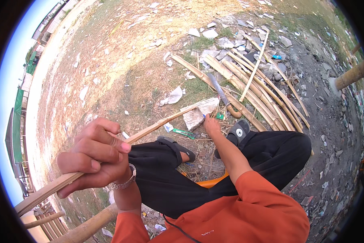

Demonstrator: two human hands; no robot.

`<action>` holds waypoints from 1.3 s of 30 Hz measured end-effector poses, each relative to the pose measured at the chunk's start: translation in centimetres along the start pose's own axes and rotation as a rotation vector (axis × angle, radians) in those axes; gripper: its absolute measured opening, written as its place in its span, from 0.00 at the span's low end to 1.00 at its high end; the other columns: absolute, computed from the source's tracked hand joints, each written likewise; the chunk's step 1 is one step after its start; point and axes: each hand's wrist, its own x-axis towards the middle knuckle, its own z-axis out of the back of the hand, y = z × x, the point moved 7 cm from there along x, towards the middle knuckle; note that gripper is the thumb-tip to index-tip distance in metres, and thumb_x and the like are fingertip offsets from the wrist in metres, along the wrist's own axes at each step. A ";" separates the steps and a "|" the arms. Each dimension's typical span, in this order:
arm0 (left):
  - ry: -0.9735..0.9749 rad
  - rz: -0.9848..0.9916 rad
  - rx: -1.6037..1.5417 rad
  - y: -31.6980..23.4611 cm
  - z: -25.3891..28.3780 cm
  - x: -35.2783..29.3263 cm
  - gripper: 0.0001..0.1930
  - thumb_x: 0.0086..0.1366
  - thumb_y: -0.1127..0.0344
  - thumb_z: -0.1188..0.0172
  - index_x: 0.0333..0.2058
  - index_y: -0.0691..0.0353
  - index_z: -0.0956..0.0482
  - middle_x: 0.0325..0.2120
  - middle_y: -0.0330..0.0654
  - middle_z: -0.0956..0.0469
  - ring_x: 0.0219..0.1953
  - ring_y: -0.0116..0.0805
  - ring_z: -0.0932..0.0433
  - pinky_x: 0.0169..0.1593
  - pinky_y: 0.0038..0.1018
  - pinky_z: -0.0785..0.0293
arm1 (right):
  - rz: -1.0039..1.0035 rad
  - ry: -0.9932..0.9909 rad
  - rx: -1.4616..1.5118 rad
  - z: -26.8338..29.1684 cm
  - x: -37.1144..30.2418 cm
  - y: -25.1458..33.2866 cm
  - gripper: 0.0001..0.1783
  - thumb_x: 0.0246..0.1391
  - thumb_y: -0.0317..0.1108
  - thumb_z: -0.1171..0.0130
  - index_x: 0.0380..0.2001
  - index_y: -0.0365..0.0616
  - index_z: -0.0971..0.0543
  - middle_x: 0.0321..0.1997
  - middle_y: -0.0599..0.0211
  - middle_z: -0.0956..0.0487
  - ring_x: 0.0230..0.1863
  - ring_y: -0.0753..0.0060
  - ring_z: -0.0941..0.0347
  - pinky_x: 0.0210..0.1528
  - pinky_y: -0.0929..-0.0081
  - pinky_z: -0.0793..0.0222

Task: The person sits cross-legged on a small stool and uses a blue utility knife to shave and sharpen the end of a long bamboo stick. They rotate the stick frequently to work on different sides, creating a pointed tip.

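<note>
My left hand [99,156] is closed around a long split bamboo strip [151,131], which slants from the lower left up to a wooden block [193,119]. The strip's far end lies over the top of that block. At the block's right edge is my right hand [211,124], its fingers drawn together. A small bit of blue shows at its fingertips, too small to name. Just beyond, a machete [219,90] with a wooden handle rests against the bamboo. On the ground left of my right hand lies a green utility knife [184,133].
Several split bamboo lengths [246,91] lie in a pile ahead to the right. Broken tile pieces [210,34] are scattered beyond them. A small green object [220,116] sits beside the machete handle. Thick bamboo poles [352,75] stand at the right and lower left.
</note>
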 end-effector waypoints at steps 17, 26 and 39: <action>-0.534 0.105 0.369 0.3 2.9 -0.6 0.25 0.64 0.38 0.67 0.23 0.55 0.39 0.08 0.35 0.47 0.14 0.26 0.47 0.38 0.33 0.40 | 0.567 -0.001 0.672 19.4 -18.3 15.9 0.20 0.62 0.46 0.59 0.43 0.38 0.37 0.20 0.52 0.29 0.24 0.50 0.31 0.29 0.61 0.39; -0.612 0.130 0.466 -0.1 2.1 -1.0 0.25 0.64 0.39 0.67 0.22 0.55 0.41 0.07 0.35 0.48 0.14 0.27 0.49 0.36 0.33 0.38 | 0.544 -0.099 0.537 15.6 -19.6 17.7 0.14 0.62 0.40 0.61 0.36 0.38 0.40 0.14 0.40 0.31 0.21 0.32 0.34 0.25 0.43 0.40; -0.644 0.079 0.556 -0.5 0.8 -1.1 0.27 0.64 0.38 0.65 0.19 0.55 0.44 0.06 0.35 0.50 0.13 0.26 0.52 0.25 0.28 0.41 | 0.483 -0.179 0.362 14.0 -16.8 14.4 0.13 0.61 0.40 0.58 0.37 0.39 0.39 0.15 0.40 0.29 0.22 0.33 0.32 0.24 0.43 0.38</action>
